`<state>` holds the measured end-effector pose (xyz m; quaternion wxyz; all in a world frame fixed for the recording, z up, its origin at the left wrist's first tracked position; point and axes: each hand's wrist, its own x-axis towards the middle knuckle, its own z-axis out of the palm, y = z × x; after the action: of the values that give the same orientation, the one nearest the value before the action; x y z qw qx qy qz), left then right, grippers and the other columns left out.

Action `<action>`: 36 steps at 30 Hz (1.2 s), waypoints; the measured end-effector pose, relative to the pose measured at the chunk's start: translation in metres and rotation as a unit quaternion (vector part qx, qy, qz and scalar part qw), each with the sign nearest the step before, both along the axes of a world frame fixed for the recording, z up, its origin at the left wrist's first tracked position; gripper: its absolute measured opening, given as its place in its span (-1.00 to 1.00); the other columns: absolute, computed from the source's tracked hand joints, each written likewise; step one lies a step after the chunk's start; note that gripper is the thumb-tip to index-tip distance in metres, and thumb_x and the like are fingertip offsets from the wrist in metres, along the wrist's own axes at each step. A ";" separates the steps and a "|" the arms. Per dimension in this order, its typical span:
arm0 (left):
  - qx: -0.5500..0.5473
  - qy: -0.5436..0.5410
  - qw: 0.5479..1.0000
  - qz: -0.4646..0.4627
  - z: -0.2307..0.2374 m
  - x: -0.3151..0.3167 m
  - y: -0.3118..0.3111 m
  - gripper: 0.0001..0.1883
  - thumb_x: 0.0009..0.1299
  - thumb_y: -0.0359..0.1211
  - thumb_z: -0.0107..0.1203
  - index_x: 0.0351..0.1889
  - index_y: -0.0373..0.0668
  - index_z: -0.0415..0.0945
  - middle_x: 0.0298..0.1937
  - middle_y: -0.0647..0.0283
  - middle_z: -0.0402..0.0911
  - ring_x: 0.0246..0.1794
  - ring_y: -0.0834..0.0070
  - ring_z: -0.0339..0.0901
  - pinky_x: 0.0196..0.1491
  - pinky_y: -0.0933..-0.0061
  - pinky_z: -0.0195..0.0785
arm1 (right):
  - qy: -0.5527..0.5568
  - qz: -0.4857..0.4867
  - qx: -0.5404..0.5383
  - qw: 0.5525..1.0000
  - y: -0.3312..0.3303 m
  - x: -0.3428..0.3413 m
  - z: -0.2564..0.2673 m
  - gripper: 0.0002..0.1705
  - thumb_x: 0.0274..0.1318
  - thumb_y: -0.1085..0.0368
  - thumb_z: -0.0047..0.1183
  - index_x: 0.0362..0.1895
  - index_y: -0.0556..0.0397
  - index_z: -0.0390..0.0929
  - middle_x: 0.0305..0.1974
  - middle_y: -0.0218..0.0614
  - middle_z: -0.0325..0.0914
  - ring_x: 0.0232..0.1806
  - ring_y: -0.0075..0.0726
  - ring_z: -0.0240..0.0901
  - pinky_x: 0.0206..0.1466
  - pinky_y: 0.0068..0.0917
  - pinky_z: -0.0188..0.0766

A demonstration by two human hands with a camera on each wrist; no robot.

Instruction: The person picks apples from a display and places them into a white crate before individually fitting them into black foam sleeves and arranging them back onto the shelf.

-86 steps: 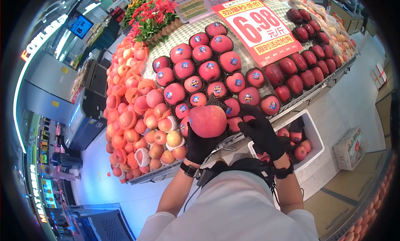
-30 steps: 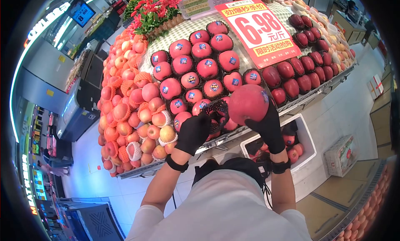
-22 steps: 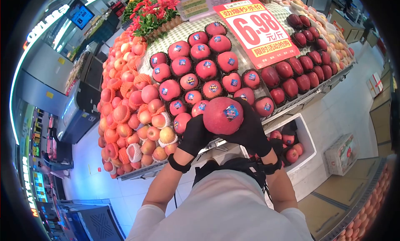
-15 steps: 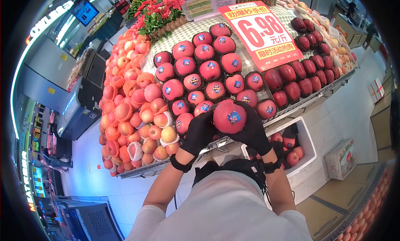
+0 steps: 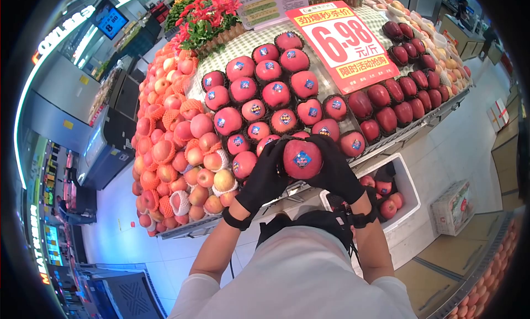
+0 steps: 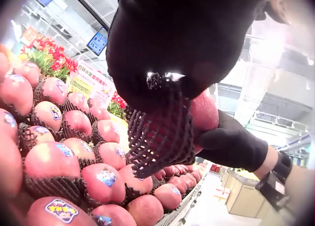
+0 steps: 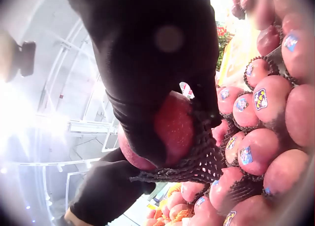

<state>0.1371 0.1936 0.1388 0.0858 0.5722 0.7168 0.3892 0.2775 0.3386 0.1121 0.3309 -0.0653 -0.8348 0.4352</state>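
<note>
In the head view a red apple (image 5: 302, 159) with a blue sticker is held in front of the body, between two black-gloved hands. My left hand (image 5: 264, 178) grips its left side along with a black foam net (image 6: 160, 137), which wraps part of the apple in the left wrist view. From the right, my right hand (image 5: 335, 173) curls its fingers round the apple. The right wrist view shows the net (image 7: 197, 162) spread over the apple's far side, while bare red skin (image 7: 174, 122) faces the right hand. The gloves hide much of the fruit.
Rows of stickered apples (image 5: 276, 92) in black nets fill the stand ahead. Loose apples (image 5: 171, 148) are heaped at left, darker red apples (image 5: 397, 112) at right. A price sign (image 5: 342, 43) leans behind. Below right, a white foam box (image 5: 411, 208) holds more apples.
The left hand held the net apart while the right held the apple; then the two came together at the middle. Since then the apple has turned slightly and the net now wraps part of it.
</note>
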 end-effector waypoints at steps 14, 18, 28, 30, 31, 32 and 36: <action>0.029 -0.069 0.997 -0.014 -0.017 0.000 0.000 -0.06 -0.02 -0.35 0.55 0.31 -0.21 0.21 0.22 0.08 0.43 0.21 0.29 0.46 0.18 0.24 0.41 | 0.028 0.064 -0.003 0.998 0.002 -0.003 -0.005 -0.10 -0.24 0.40 0.41 0.28 0.04 0.28 0.21 -0.13 0.32 0.30 -0.01 0.27 0.31 -0.21 0.32; 0.038 -0.075 0.995 0.053 -0.008 0.006 -0.003 0.04 -0.12 -0.27 0.60 0.31 -0.22 0.18 0.21 0.06 0.43 0.20 0.29 0.46 0.19 0.25 0.41 | 0.007 0.012 -0.175 0.985 0.007 0.004 -0.002 -0.29 -0.08 0.34 0.38 0.20 0.05 0.38 0.14 -0.20 0.40 0.16 -0.21 0.39 0.19 -0.30 0.41; 0.067 -0.113 0.990 0.047 -0.018 0.009 -0.002 0.03 -0.13 -0.24 0.61 0.30 -0.23 0.22 0.19 0.07 0.46 0.24 0.29 0.42 0.25 0.25 0.36 | -0.054 -0.136 -0.280 0.949 -0.003 -0.002 -0.026 -0.75 0.16 0.25 0.16 -0.17 0.18 0.62 -0.41 -0.27 0.64 -0.36 -0.51 0.54 -0.26 -0.48 0.46; 0.055 -0.047 0.997 0.035 -0.018 0.007 -0.001 -0.03 -0.11 -0.25 0.60 0.26 -0.23 0.28 0.16 0.05 0.48 0.24 0.27 0.43 0.26 0.25 0.35 | -0.037 -0.161 -0.250 0.954 -0.006 -0.004 -0.025 -0.76 0.16 0.26 0.15 -0.20 0.19 0.62 -0.43 -0.24 0.64 -0.38 -0.51 0.54 -0.27 -0.47 0.46; 0.044 0.043 0.997 0.037 -0.017 0.003 -0.004 -0.07 -0.11 -0.26 0.59 0.24 -0.23 0.31 0.15 0.05 0.49 0.23 0.26 0.44 0.26 0.26 0.35 | -0.031 -0.163 -0.252 0.954 -0.007 -0.005 -0.024 -0.76 0.16 0.26 0.15 -0.20 0.19 0.62 -0.44 -0.23 0.63 -0.39 -0.51 0.54 -0.28 -0.47 0.46; 0.033 0.133 0.990 0.039 -0.018 0.001 -0.007 -0.10 -0.11 -0.27 0.59 0.22 -0.23 0.34 0.13 0.04 0.50 0.22 0.25 0.46 0.25 0.26 0.35 | -0.025 -0.164 -0.254 0.953 -0.009 -0.005 -0.023 -0.76 0.15 0.26 0.15 -0.20 0.19 0.62 -0.45 -0.22 0.63 -0.40 -0.51 0.55 -0.28 -0.47 0.46; 0.017 0.064 0.996 0.067 -0.025 -0.005 -0.008 -0.14 -0.10 -0.29 0.57 0.19 -0.23 0.37 0.11 0.05 0.52 0.15 0.26 0.51 0.19 0.29 0.41 | -0.042 -0.166 -0.215 0.962 -0.016 -0.001 -0.018 -0.79 0.16 0.28 0.15 -0.20 0.16 0.62 -0.46 -0.24 0.62 -0.40 -0.52 0.54 -0.29 -0.47 0.46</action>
<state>0.1320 0.1856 0.1136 0.0039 0.5481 0.7509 0.3683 0.2762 0.3227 0.0944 0.3418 -0.2906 -0.7120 0.5402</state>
